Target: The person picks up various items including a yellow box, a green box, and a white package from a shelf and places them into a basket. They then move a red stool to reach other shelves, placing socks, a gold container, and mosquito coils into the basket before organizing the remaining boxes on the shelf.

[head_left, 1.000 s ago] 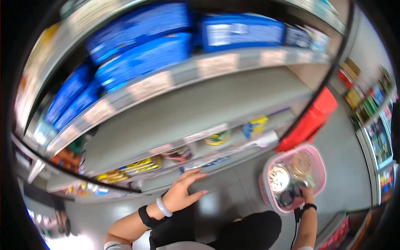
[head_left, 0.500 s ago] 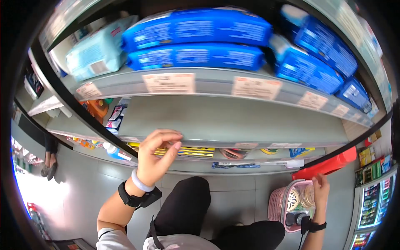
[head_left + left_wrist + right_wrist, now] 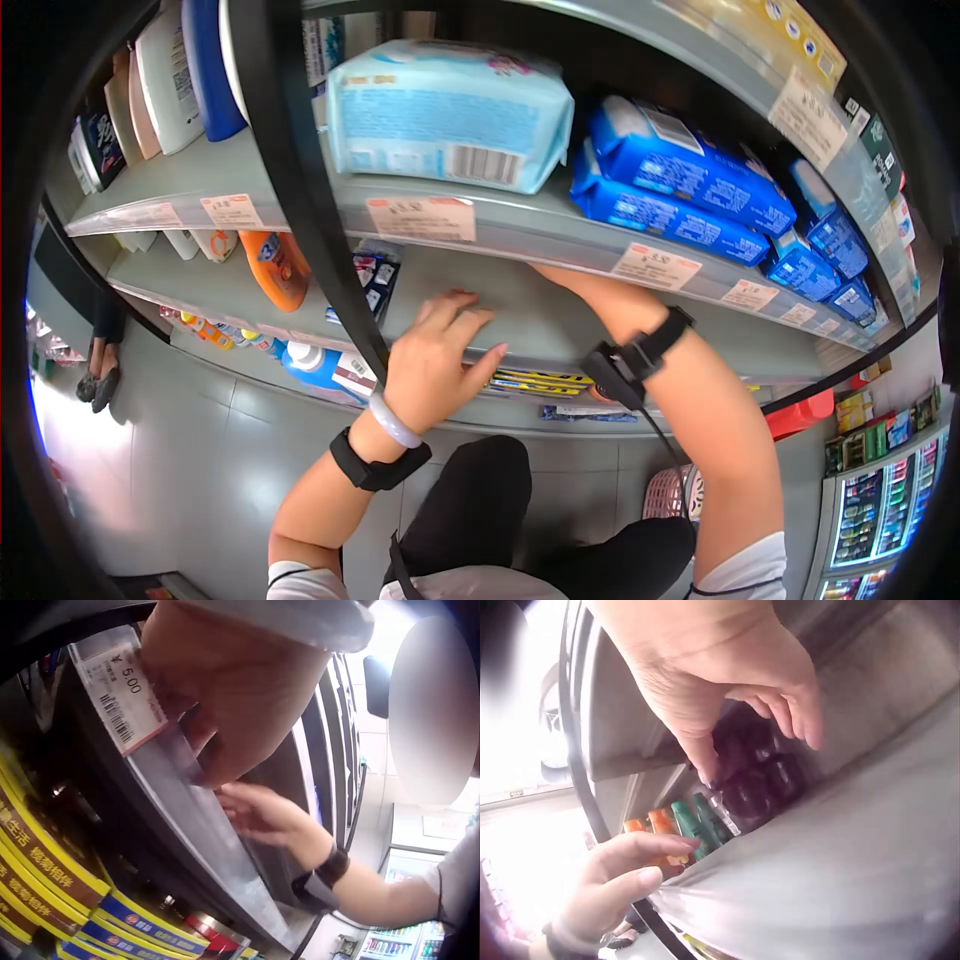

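L hand [image 3: 430,350] hung loose, empty, by near shelf edge [image 3: 225,851], "5.00" tag [image 3: 124,697]; R hand [image 3: 731,667] half-curled over purple pack [image 3: 750,784], grip unclear.

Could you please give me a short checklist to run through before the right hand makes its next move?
1. Right hand at the dark purple item: ok, it reaches over it inside the shelf.
2. Firm grip on that item: cannot tell; the contact is too unclear.
3. Right hand visible from the head camera: not ok, the upper shelf hides it.
4. Left hand free: ok, fingers relaxed, holding nothing.
5. Pink basket fully in sight: not ok, the right forearm covers part of it.
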Demonstrator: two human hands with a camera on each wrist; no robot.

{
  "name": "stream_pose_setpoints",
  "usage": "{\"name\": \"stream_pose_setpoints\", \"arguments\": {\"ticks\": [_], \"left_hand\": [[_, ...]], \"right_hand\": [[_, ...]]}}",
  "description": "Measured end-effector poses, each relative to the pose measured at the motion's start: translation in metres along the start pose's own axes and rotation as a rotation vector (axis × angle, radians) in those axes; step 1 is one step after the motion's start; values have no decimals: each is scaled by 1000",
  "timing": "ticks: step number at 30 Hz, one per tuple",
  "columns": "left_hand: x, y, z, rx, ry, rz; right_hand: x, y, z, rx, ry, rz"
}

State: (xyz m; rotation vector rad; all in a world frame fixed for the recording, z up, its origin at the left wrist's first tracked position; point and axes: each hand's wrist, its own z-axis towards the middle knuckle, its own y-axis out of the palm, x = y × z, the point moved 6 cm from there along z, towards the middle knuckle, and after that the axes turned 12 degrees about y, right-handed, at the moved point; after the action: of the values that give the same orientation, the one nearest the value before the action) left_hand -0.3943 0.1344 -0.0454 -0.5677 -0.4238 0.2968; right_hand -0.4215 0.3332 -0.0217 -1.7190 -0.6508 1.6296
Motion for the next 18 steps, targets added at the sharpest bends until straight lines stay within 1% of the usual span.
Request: {"name": "stream_pose_setpoints", "arguments": {"ticks": [3, 6, 11, 13, 15, 18], "left_hand": [[-5, 1, -2, -9, 34, -8], [-7, -1, -3, 1, 46, -19], [-13, 1, -4, -22, 43, -53], [-14, 0, -4, -3, 47, -50], [-15, 2, -4, -46, 40, -65], [-15, 0, -3, -30, 44, -56]], "right_hand": [[-38, 28, 27, -4, -13, 23], [-59, 45, 38, -10, -36, 49], [-65, 53, 34, -24, -74, 86], [-68, 53, 37, -34, -86, 99], [-71, 56, 38, -44, -92, 117], [-69, 55, 36, -59, -99, 146]]}}
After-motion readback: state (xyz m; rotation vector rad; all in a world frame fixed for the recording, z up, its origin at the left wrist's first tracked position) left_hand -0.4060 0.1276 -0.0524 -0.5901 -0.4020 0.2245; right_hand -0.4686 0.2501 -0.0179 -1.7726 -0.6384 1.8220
